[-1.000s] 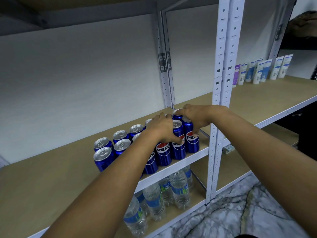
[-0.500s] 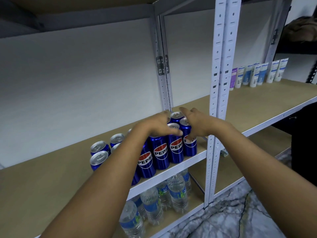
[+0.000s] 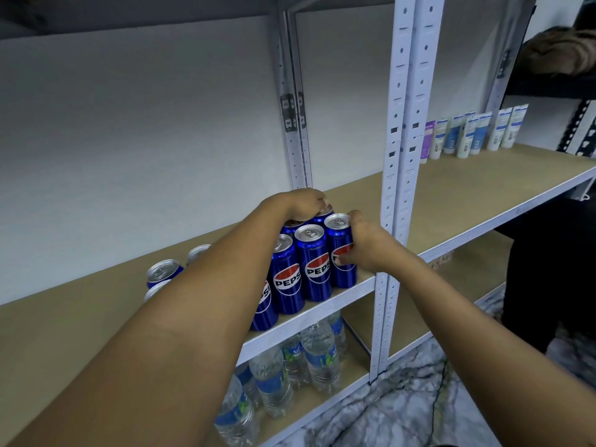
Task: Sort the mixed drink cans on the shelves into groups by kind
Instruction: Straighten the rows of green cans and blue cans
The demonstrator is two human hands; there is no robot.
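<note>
Head cam: glossy blue cylindrical Pepsi cans (image 3: pixel 317 269) cluster at front edge of matte tan shelf (image 3: pixel 451 201). Left hand (image 3: pixel 303 204) curls over rear can tops; right hand (image 3: pixel 367 246) grips rightmost can (image 3: pixel 342 250). Hands apart.

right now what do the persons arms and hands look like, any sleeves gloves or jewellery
Both forearms are bare as far up as the head view shows: no sleeve edge is in sight. The left hand and right hand wear no gloves. No watch or bracelet shows at either wrist, and no rings show on the fingers that can be seen.
</note>
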